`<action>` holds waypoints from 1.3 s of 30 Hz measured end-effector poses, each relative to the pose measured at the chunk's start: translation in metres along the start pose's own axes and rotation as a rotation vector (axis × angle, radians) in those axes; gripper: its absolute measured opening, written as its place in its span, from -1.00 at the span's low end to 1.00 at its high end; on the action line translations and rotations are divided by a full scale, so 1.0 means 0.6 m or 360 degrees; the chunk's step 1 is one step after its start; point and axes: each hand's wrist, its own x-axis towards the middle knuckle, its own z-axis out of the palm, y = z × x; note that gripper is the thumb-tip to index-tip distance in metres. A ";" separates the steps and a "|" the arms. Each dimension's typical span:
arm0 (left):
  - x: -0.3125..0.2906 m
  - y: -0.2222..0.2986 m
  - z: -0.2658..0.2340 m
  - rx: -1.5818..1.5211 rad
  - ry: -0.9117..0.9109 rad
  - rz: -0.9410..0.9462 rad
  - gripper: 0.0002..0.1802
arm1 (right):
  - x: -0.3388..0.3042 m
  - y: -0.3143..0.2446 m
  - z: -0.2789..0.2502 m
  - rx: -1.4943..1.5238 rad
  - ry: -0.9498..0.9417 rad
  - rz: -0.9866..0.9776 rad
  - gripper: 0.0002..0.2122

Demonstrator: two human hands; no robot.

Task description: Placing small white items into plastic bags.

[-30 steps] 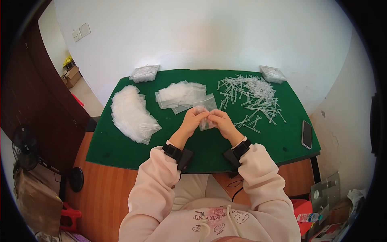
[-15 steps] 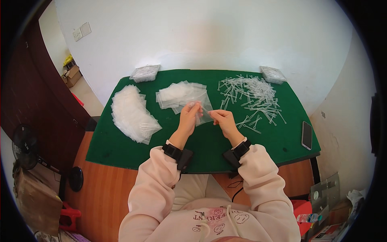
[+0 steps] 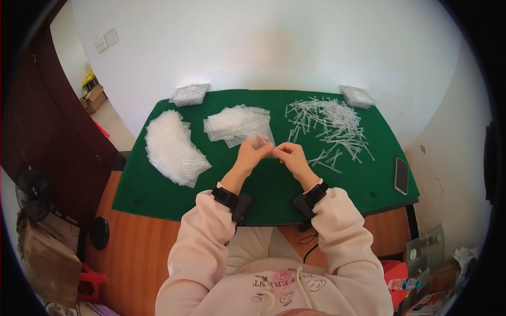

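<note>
My left hand (image 3: 252, 154) and my right hand (image 3: 291, 157) meet over the middle of the green-topped table. Both are closed in a pinch on a clear zip bag (image 3: 267, 131), mostly hidden by my fingers; the left fingertips are slightly blurred. Just beyond lies a pile of flat clear zip bags (image 3: 232, 121). To the right spreads a heap of clear thin sticks with looped ends (image 3: 334, 124). On the left, overlapping bags (image 3: 168, 145) lie in a curved row, with sticks showing in the nearest one.
Clear plastic boxes stand at the back left (image 3: 191, 95) and back right (image 3: 357, 97) of the green table (image 3: 158, 199). A phone (image 3: 401, 176) lies near the right edge. A wall (image 3: 253, 47) rises behind. A black fan (image 3: 34, 192) stands at far left.
My left hand has shifted slightly right, its fingertips now beside the right hand's. The right hand stays in nearly the same place. Less of the held bag shows between the hands.
</note>
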 end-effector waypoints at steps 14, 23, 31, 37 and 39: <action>-0.001 -0.006 0.004 0.0062 -0.0137 0.0005 -0.62 | -0.001 -0.002 0.008 0.0065 0.0003 -0.0225 -0.92; 0.004 0.000 -0.011 -0.0018 -0.0057 -0.0009 -0.68 | 0.007 0.005 0.001 -0.0041 0.0240 -0.0292 -0.94; 0.000 -0.002 -0.003 -0.0224 -0.0013 -0.0109 -0.74 | 0.002 0.005 0.002 -0.0021 -0.0004 -0.0269 -0.94; 0.006 0.001 -0.007 0.0232 -0.0138 0.0079 -0.66 | 0.000 0.001 0.004 -0.0064 -0.0001 -0.0288 -0.94; 0.002 -0.002 -0.004 0.0194 -0.0076 0.0062 -0.63 | -0.001 -0.001 0.004 -0.0034 0.0014 -0.0287 -0.94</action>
